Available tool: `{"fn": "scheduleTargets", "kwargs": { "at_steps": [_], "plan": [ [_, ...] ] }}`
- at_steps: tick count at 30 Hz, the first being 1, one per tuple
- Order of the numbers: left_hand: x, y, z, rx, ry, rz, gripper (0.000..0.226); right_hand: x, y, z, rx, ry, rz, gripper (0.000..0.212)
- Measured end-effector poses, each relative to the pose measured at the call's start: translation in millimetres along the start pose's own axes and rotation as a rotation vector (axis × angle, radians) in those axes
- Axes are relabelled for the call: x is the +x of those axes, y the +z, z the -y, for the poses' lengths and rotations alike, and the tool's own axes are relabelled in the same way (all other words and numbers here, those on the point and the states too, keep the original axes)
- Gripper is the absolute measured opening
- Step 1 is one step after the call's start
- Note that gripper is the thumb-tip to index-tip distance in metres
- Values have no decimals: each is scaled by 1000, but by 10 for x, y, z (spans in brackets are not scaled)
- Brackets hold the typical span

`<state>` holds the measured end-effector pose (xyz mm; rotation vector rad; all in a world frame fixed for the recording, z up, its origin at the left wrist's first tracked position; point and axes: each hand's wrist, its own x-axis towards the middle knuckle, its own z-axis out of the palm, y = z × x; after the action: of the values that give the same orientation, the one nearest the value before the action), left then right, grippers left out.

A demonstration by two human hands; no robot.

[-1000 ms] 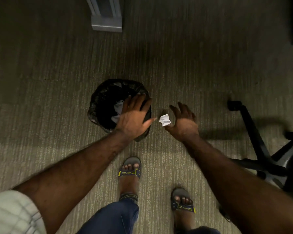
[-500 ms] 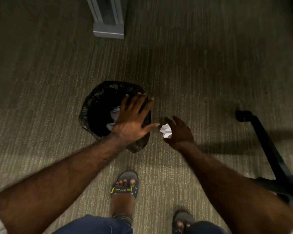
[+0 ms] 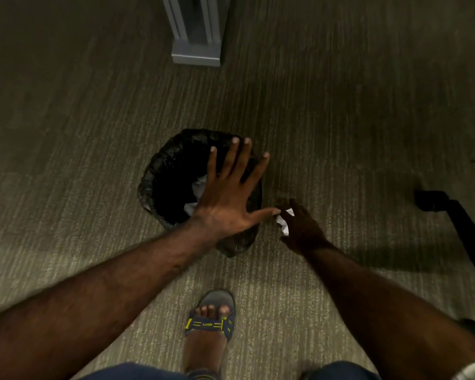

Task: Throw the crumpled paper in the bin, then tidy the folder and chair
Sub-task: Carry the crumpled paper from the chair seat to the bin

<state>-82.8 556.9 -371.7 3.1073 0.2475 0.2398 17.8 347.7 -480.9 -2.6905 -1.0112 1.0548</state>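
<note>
The crumpled paper (image 3: 283,224) lies on the carpet (image 3: 93,133) just right of the bin (image 3: 159,185), near its lower right side but apart from it. The right hand (image 3: 303,229) is down on it — fingers (image 3: 287,213) curled over the top of the wad, closing around it, though whether it's off the floor yet I can't tell. The left hand (image 3: 226,200) hovers w/ palm down and fingers spread flat over the bin's right half, gripping nothing; its thumb tip points at the paper and nearly touches it.

Key relation: the bin mouth is to the left and slightly beyond the paper, so the coming move is probably a short lift and carry leftward by the right hand — the nearer one. The spread left hand sits right across that path and covers part of the opening, so it likely needs to clear. Some white paper shows inside the bin already.

A chair base (image 3: 461,229) shows at far right.
</note>
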Motion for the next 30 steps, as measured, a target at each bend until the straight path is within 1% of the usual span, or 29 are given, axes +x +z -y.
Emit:
{"fn": "scheduleTargets", "kwargs": {
  "at_steps": [2,5,6,9,13,15,18,20,23,25,30],
  "plan": [
    [37,1,6,5,-15,7,113,44,36,2,27,8,-4,79],
    [96,11,49,-1,-15,14,114,124,93,4,55,-15,-54,54],
    [116,13,62,3,-12,17,115,154,114,1,69,-14,-63,50],
    [158,-1,94,6,-19,28,113,210,187,-40,87,31,-25,54],
    [136,-32,118,2,-37,37,113,211,289,-51,145,67,-43,38],
    [95,-50,127,5,-31,34,113,182,304,-80,203,88,-47,36],
    [13,-94,131,20,-37,38,112,84,304,-131,201,101,-40,35],
    [-46,-141,124,16,-49,35,112,-28,271,-106,209,112,-70,35],
    [-156,-235,74,11,-55,13,113,-239,154,-30,178,98,-105,32],
    [-221,-356,21,12,-70,24,115,-412,-5,42,208,91,-114,30],
    [-299,-718,-175,21,-118,95,118,-878,-506,339,219,2,-249,33]
  ]
}}
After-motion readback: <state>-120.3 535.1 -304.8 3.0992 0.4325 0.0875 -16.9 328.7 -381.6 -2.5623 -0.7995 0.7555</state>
